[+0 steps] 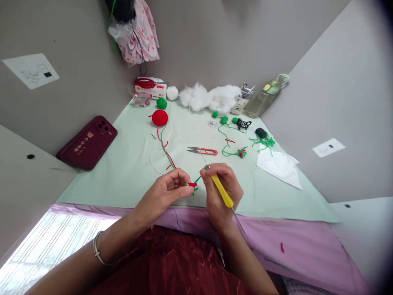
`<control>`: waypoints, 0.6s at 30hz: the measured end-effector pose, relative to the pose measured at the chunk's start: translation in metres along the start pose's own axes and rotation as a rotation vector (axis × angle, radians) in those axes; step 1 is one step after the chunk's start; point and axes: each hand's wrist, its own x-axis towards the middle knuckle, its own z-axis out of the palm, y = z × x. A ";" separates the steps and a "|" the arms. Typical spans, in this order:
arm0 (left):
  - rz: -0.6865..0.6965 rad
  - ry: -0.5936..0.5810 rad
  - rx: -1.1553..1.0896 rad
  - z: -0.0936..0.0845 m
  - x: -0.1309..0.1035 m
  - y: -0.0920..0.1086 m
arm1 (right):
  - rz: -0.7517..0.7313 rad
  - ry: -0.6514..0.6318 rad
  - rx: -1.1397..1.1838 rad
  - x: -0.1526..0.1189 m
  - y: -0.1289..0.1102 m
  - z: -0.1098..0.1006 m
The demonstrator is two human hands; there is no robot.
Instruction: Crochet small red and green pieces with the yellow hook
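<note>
My left hand (167,190) pinches a small red and green crochet piece (192,186) between thumb and fingers, above the front of the table. In my right hand (222,188) is a crochet hook (221,190) with a yellow handle, its thin metal tip pointing up and left. Green yarn (199,178) runs from the piece to the hook near my right fingertips. Just beyond the hook lie orange-handled thread snips (202,150). Red, green and white strands lead from my left hand back toward a red yarn ball (160,117).
A finished-looking red and green piece (242,153) lies right of the snips. White stuffing (208,98), a green yarn ball (161,103), a pen cup (242,101) and a water bottle (266,98) stand at the back. A maroon phone (89,143) leans at the left.
</note>
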 end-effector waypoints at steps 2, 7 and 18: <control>0.006 0.027 -0.044 0.002 0.000 0.000 | 0.148 -0.036 0.077 0.004 -0.004 -0.002; -0.019 0.101 -0.074 0.008 0.001 0.003 | 0.285 -0.198 0.191 0.006 -0.009 -0.011; 0.102 0.087 0.082 -0.001 0.007 0.008 | 0.267 -0.309 0.240 0.004 -0.013 -0.013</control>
